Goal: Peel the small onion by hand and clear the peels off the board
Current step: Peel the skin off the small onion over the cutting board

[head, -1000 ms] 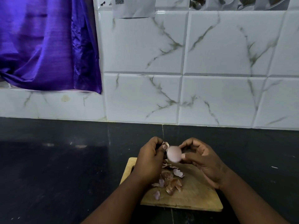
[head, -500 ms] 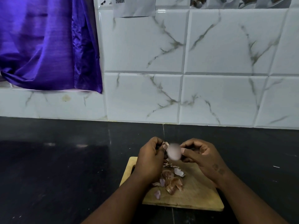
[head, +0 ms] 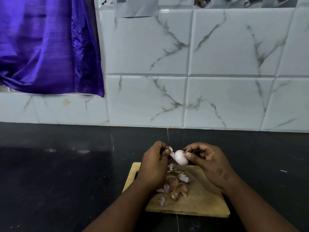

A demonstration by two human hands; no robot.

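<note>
A black stone counter point(head: 58, 173) is carrying a wooden cutting board point(head: 200, 198) strewn with dry brownish-pink peels point(head: 175, 186), while above it the right hand point(head: 207, 163) is pinching the small pale-pink peeled onion point(head: 181, 157) and the left hand point(head: 154, 164) is gripping a papery strip of skin point(head: 169, 150) (one end touching the bulb).

Dim, soft daylight, faint glare on dark counter point(head: 66, 164), wide-angle bowing at edges
</note>
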